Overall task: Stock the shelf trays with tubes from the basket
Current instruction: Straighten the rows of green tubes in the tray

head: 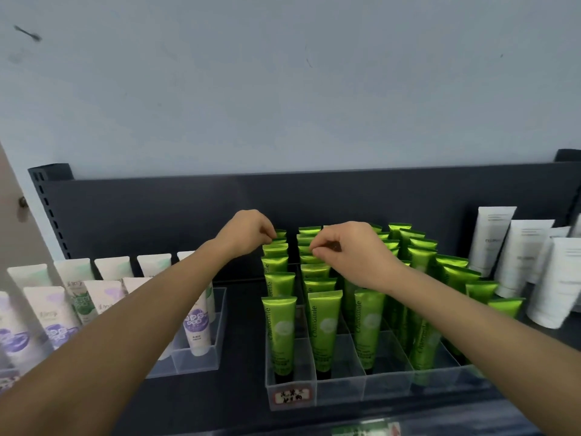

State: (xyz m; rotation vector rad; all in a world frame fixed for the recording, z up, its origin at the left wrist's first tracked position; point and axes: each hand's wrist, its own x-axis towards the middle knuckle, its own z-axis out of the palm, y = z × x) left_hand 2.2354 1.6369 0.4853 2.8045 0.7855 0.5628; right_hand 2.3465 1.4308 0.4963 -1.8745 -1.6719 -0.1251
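A pale blue-grey wall [283, 89] fills the upper half of the frame. Below it runs the dark shelf [242, 357] with its dark back panel [157, 209] across the middle.

At lower centre-right of the frame stands a clear divided tray [339, 388], its lanes filled with upright green tubes [323, 325], crimped ends up, in rows that run back toward the panel. A small red-and-white label [290, 396] sits on the tray's front left corner.

At lower left of the frame another clear tray [201, 357] holds white tubes with purple and green prints [196, 322]. At the right edge stand larger plain white tubes [518, 256], just beside the green ones.

Two bare forearms reach in from the bottom corners. The left hand [248, 231] is at frame centre, its fingers pinched together on the crimped top of a green tube at the back of the leftmost lane. The right hand [349, 250], just right of it, has thumb and fingertips closed on the top edge of a green tube in the next lane. The two hands are near each other but apart.
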